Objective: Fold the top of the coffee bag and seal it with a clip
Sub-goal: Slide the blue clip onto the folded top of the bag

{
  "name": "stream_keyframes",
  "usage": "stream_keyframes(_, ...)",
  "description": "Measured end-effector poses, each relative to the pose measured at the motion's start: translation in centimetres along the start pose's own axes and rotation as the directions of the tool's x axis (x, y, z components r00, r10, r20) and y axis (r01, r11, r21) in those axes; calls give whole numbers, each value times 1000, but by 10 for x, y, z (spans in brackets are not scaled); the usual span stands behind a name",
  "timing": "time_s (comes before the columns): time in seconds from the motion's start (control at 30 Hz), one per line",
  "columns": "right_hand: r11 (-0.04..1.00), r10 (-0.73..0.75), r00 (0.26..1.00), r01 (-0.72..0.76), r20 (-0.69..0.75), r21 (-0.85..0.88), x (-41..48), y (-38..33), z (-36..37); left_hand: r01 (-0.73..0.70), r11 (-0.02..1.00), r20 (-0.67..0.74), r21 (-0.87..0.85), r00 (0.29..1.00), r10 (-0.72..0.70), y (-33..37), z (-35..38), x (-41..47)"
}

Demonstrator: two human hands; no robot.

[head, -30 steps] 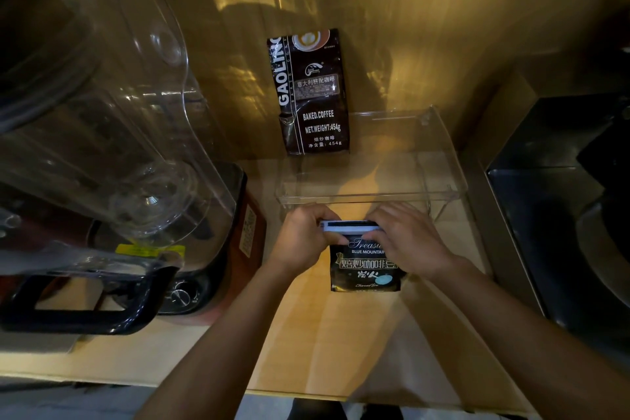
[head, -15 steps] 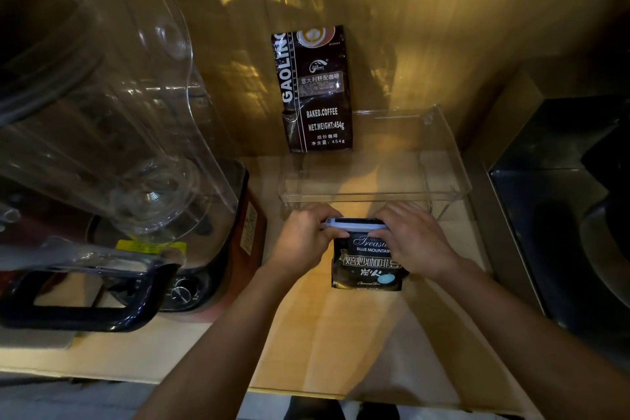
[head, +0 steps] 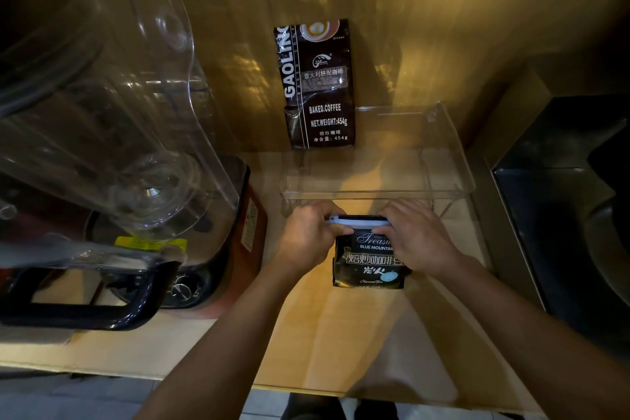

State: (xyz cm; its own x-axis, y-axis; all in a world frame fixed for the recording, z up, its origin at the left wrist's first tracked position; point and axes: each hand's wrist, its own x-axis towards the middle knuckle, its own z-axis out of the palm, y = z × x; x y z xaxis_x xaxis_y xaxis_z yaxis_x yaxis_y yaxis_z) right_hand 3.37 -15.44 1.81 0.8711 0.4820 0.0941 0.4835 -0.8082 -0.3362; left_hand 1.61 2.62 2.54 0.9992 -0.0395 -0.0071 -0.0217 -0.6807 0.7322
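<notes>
A small black coffee bag with white and blue print stands on the wooden counter. A pale blue-white bar clip runs across its folded top. My left hand grips the clip's left end and the bag's upper left corner. My right hand covers the clip's right end and the bag's upper right side. The fold under the clip is mostly hidden by my fingers.
A clear plastic tray sits just behind the bag. A taller dark coffee bag leans on the back wall. A large blender with a black handle fills the left. A dark steel sink lies right.
Both hands stay on the clip and bag top with only slight shifts. The bag stands in the same spot.
</notes>
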Motion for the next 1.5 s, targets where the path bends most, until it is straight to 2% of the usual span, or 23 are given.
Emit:
stream_keyframes(0.17, 999, 0, 1000, -1, 9, 48, 1, 1, -7, -25, 1000, -12, 4, 1000, 25, -1, 1, 1)
stream_keyframes(0.27, 998, -42, 997, 40, 57, 49, 8, -9, -6, -75, 997, -14, 19, 997, 76, 1, 4, 1)
stream_keyframes(0.37, 997, -67, 997, 66, 46, 33, 13, -19, -1, -110, 994, -36, 24, 993, 111, 2, 6, 2)
stream_keyframes(0.8, 996, -11, 1000, 10, 8, 92, 14, -27, 1, -129, 991, -152, -14, 980, 126, -6, 16, -6)
stream_keyframes(1.0, 995, 1, 999, 2, -34, 96, 14, -25, 4, -81, 993, -152, -84, 986, 67, -3, 15, -5)
stream_keyframes(1.1, 994, 2, 999, 2, -38, 106, 13, -24, 4, 84, 983, -96, -162, 990, -101, 1, 7, -2)
stream_keyframes(1.23, 993, 12, 999, -7, -43, 117, 14, -22, 5, 118, 993, -37, 22, 992, -117, -2, -4, -2)
stream_keyframes(1.5, 990, 21, 997, -11, -72, 138, 14, -20, 9, -124, 964, -127, 235, 979, 157, -1, -1, -12)
